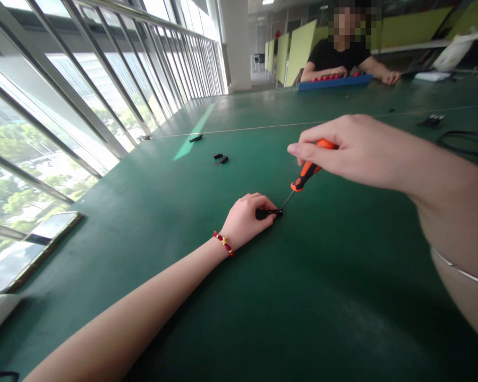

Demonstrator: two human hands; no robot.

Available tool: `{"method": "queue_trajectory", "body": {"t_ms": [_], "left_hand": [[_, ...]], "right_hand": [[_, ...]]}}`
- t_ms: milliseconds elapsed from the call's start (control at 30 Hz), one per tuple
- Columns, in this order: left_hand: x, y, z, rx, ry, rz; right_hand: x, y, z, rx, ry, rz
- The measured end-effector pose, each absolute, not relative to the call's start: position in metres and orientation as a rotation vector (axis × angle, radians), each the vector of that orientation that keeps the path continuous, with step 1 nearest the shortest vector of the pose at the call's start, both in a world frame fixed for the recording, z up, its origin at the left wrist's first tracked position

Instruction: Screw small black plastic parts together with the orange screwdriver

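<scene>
Green table [163,212] used as support under black part [263,214]. Screwdriver [306,172] gripped aslant above black part by right hand [350,151], apparently for access to its end. Black part pinched by left hand [247,216], seemingly for steadiness. Small pieces [223,159] seen beyond black part.

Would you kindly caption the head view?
Left-hand grip holds a black part; right-hand grip points a screwdriver at it.

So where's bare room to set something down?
Green tabletop lies bare between left forearm and right forearm, and from left forearm to the flat glossy slab. Crowded: where the left hand, small black part and orange-and-black screwdriver meet.
</scene>
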State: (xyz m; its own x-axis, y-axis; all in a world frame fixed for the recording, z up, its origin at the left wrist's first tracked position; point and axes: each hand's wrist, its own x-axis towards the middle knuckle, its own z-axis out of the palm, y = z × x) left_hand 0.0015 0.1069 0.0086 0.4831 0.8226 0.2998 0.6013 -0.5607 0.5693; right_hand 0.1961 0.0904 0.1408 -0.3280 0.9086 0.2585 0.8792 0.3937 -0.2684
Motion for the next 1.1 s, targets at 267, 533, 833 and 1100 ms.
{"method": "queue_trajectory", "body": {"t_ms": [267, 533, 833, 1100], "left_hand": [[0.0012, 0.1071, 0.0086, 2.345, 1.181, 0.787], [0.0009, 0.1077, 0.0078, 2.344, 1.176, 0.781], [0.0012, 0.1089, 0.0088, 2.278, 1.168, 0.785], [0.0014, 0.1080, 0.0080, 2.291, 1.169, 0.789]], "right_hand": [[0.2012, 0.0952, 0.1375, -1.504, -2.321, 0.137], [0.2029, 0.0961, 0.1371, -1.512, -2.314, 0.153], [0.2000, 0.0949, 0.1387, -1.494, -2.297, 0.222], [0.1983, 0.0933, 0.1390, -1.501, -2.297, 0.182]]}}
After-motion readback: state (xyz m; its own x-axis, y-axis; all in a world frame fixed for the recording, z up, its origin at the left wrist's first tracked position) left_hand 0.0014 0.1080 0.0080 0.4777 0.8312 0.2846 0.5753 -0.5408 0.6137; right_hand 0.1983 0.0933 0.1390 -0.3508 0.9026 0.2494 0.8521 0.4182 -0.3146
